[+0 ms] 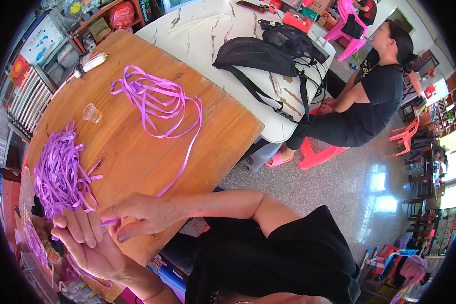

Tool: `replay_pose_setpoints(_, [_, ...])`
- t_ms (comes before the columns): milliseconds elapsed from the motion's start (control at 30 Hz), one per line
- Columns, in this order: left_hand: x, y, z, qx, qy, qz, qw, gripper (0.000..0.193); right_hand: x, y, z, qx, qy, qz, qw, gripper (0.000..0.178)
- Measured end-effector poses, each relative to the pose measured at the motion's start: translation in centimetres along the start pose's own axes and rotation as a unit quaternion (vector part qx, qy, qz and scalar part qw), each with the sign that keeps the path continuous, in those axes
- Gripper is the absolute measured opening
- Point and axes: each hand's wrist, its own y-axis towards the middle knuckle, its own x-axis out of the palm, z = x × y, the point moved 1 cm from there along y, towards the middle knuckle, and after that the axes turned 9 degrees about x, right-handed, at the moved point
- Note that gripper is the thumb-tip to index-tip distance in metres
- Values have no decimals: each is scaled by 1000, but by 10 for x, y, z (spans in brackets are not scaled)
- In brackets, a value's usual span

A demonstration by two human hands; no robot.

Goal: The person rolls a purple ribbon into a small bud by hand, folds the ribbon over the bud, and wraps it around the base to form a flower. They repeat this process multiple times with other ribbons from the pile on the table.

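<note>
My left hand (91, 243) is at the table's near left edge, palm up, its fingers side by side and slightly bent. A bit of purple ribbon shows by its thumb and another at its far side, so the ribbon seems to pass behind the fingers. My right hand (144, 215) is just right of it, thumb and forefinger closed on a short stretch of purple ribbon (109, 222). Beyond my left hand lies a tangled heap of cut purple ribbon strips (61, 169). Loose loops of long purple ribbon (159, 104) lie farther across the wooden table (137, 167).
A small clear plastic cup (91, 113) and a white glue gun (93, 62) are on the wooden table. A black bag (258, 58) with straps lies on the adjoining white marbled table (195, 35). A person in black (380, 91) sits at the right. Metal bars (30, 104) stand left.
</note>
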Motion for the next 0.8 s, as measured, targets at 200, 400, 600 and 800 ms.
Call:
replay_pose_setpoints(200, [11, 0, 8, 44, 130, 117, 984, 23, 1, -15, 2, 83, 76, 21, 993, 17])
replay_pose_setpoints(400, [-20, -2, 44, 83, 146, 58, 984, 22, -28, -35, -6, 26, -33, 112, 993, 15])
replay_pose_setpoints(600, [-33, -4, 66, 105, 194, 7, 975, 27, -45, -58, -15, -32, -231, 109, 966, 14])
replay_pose_setpoints(800, [-36, -3, 86, 102, 144, 11, 984, 25, -45, -58, -30, -80, -318, 116, 938, 12])
